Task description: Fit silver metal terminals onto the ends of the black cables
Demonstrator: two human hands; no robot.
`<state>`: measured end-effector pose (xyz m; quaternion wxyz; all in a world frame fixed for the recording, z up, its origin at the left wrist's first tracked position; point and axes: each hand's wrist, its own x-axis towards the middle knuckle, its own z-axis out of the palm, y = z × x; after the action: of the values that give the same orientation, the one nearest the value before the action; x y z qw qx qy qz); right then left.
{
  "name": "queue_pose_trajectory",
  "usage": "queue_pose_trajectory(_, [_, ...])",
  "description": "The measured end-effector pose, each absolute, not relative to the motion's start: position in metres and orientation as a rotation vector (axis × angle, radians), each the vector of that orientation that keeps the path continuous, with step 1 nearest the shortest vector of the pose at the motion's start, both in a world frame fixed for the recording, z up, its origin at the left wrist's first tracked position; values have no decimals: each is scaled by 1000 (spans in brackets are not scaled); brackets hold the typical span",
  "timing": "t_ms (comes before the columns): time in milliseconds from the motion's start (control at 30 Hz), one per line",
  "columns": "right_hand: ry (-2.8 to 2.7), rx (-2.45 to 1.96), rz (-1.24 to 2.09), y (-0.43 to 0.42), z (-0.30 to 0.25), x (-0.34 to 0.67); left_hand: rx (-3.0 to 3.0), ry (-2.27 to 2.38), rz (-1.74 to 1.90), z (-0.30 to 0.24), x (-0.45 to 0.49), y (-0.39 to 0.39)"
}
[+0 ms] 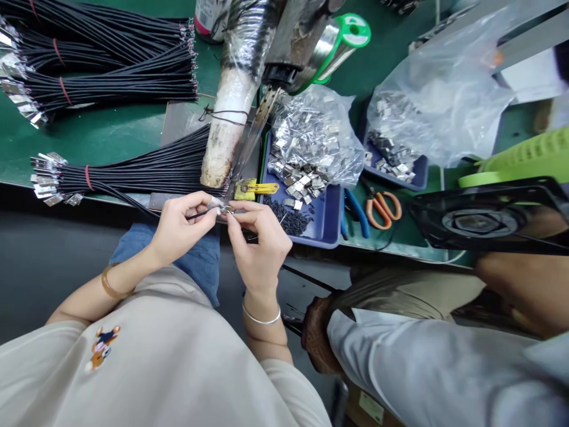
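Note:
My left hand (pixel 182 228) pinches the end of a thin black wire (pixel 133 204) that runs off to the left. Facing it, my right hand (pixel 258 240) pinches a small metal clip (pixel 227 209) at the wire's tip. Both hands meet just in front of the bench edge, below a wrapped, stained tool head (pixel 226 130). A bundle of black wires (pixel 133 172) with metal clips on their left ends lies on the bench behind my left hand.
A blue tray (pixel 326 219) holds loose clips, a plastic bag of clips (pixel 317 139) and small black sleeves (pixel 288 219). More wire bundles (pixel 111 65) lie at back left. Orange scissors (pixel 383 209), a solder spool (pixel 347 35), a black fan (pixel 484 219) and another person's arm (pixel 444 362) are at right.

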<state>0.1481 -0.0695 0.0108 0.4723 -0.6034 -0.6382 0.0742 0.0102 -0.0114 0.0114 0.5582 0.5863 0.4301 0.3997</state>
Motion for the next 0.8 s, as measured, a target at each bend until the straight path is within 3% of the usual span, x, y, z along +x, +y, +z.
queue_pose_trajectory(500, [-1680,-1475,-66,-68,7,146,1355,1020,963,10,12,-13])
queue_pose_trajectory(800, [-1301,-1516,402,-90,22,153,1365,889,775,13,-3,-4])
